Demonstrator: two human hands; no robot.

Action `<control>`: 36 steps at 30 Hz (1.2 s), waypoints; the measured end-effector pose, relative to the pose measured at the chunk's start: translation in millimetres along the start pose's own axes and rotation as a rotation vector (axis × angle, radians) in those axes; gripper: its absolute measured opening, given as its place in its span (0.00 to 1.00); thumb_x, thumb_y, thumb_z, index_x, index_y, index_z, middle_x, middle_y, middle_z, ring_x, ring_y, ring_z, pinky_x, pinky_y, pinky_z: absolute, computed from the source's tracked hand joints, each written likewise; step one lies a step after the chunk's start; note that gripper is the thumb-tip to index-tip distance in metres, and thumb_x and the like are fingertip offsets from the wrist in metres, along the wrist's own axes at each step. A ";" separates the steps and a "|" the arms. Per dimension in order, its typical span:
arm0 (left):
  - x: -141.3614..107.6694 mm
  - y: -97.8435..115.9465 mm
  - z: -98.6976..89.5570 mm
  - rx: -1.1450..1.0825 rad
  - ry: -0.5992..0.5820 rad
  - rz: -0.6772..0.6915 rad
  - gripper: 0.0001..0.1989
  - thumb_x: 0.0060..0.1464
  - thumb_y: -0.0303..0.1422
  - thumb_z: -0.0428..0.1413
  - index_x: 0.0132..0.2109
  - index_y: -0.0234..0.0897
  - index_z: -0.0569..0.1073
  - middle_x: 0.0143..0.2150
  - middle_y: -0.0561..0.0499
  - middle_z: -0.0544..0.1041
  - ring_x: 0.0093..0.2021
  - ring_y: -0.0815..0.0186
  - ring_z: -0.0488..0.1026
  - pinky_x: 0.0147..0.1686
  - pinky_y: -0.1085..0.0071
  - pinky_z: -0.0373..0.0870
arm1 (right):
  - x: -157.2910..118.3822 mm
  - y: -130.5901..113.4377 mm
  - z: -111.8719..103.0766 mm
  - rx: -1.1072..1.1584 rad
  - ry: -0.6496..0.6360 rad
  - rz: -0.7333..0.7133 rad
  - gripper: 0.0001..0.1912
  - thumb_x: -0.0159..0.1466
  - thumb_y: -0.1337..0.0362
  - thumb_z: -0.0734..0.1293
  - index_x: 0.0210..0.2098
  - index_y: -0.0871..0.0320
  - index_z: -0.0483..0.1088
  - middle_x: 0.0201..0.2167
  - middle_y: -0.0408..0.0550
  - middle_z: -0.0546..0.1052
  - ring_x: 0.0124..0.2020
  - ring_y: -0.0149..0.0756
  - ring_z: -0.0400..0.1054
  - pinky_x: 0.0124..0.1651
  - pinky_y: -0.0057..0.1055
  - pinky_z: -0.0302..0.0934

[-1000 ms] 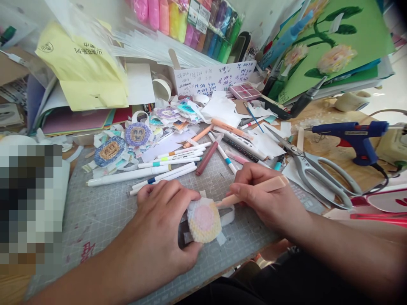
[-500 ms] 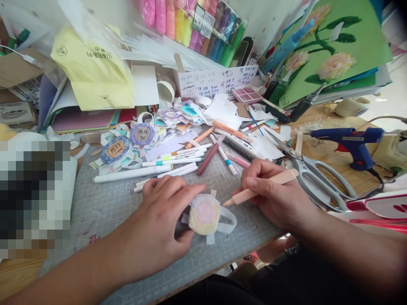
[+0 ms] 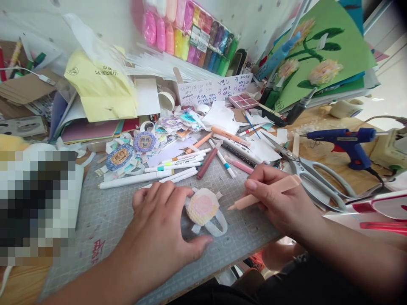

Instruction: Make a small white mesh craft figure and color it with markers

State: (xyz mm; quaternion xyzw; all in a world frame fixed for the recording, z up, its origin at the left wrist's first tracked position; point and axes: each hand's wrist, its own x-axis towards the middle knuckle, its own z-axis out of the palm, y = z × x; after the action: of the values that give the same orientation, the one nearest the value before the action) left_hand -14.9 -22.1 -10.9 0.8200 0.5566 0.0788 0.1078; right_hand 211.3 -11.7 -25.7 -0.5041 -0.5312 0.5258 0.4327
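A round woven-textured disc point(image 3: 202, 205), pale pink in the middle and cream around it, lies on the grey cutting mat point(image 3: 237, 237). White paper strips stick out from its edge, and one forms a loop at the lower right. My left hand point(image 3: 160, 216) rests to its left, fingers at the disc's upper left edge and thumb stretched apart below. To the right, my right hand point(image 3: 282, 201) is closed around a peach-coloured marker point(image 3: 245, 202). The marker's tip points left toward the disc, without touching it.
Several white pens point(image 3: 159, 174) and a brown marker point(image 3: 208, 161) lie behind the hands. Finished-looking round faces point(image 3: 119, 156) sit back left among paper scraps. Scissors point(image 3: 313, 173) and a blue glue gun point(image 3: 345, 137) are at right. A yellow paper bag point(image 3: 101, 89) stands at the back.
The disc has turned clockwise, its paper loop swinging from the right to the lower right. My left thumb has come away from its edge. The marker stays in my right hand.
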 end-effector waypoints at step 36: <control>4.6 -6.0 5.7 -0.042 0.007 0.032 0.17 0.42 0.34 0.58 0.43 0.41 0.70 0.40 0.48 0.71 0.45 0.50 0.67 0.46 0.52 0.53 | 6.5 -5.3 19.8 -0.190 -0.049 -0.086 0.11 0.56 0.64 0.67 0.22 0.57 0.61 0.17 0.37 0.64 0.18 0.24 0.54 0.19 0.23 0.48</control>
State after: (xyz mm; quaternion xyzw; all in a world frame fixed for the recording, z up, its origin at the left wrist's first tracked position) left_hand -17.2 -16.1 -17.9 0.8261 0.5421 0.0949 0.1216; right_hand 190.6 -7.3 -22.4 -0.5068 -0.6102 0.4661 0.3919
